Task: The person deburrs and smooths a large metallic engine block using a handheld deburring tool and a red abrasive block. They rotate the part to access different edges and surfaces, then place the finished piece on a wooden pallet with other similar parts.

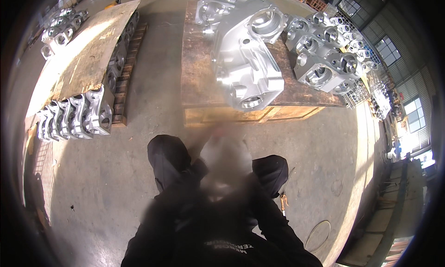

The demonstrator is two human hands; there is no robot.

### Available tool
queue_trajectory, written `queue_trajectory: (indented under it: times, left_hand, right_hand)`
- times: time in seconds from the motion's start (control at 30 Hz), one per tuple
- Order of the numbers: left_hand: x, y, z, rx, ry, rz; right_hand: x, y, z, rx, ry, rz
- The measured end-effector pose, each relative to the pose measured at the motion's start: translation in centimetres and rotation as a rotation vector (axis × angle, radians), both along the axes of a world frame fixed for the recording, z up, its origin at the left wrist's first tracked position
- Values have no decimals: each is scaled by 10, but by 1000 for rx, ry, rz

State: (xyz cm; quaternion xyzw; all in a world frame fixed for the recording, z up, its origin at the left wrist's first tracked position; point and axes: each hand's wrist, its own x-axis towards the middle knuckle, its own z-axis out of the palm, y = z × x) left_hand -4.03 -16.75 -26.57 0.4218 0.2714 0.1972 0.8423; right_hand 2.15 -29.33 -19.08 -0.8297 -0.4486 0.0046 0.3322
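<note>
Both my dark sleeves, the left [160, 211] and the right [273, 216], reach inward to my lap. There a pale grey, blurred shape [227, 158] lies between my knees, too smeared to name. My hands are lost in this blur, so their fingers and anything in them cannot be made out. A faint reddish smear [219, 130] shows at the shape's far end. Just beyond stands a brown wooden bench [197, 81] with pale wooden sides. On its near edge rests a large silver metal casting [248, 58] with round bored openings, apart from the blurred shape.
More silver castings [320, 72] crowd the bench's right side. Leftward, a plywood sheet [83, 58] covers a row of castings [76, 114], beside a wooden pallet [123, 81]. An orange-handled air gun [284, 203] and a looped hose [318, 234] lie right of my knee.
</note>
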Motion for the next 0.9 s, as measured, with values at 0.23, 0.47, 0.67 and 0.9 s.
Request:
queue_trajectory:
  times: [0.23,0.47,0.67,0.9]
  left_hand:
    - [-8,4,75,540,225,-200]
    - [13,52,214,1053,331,-62]
    - [140,78,286,1880,-310,75]
    - [221,85,272,2243,-258,-347]
  right_hand:
    - [15,14,44,329,0,36]
    - [90,-33,85,96,-614,-46]
    - [167,-14,85,-112,-1093,123]
    - [93,39,30,291,-327,-120]
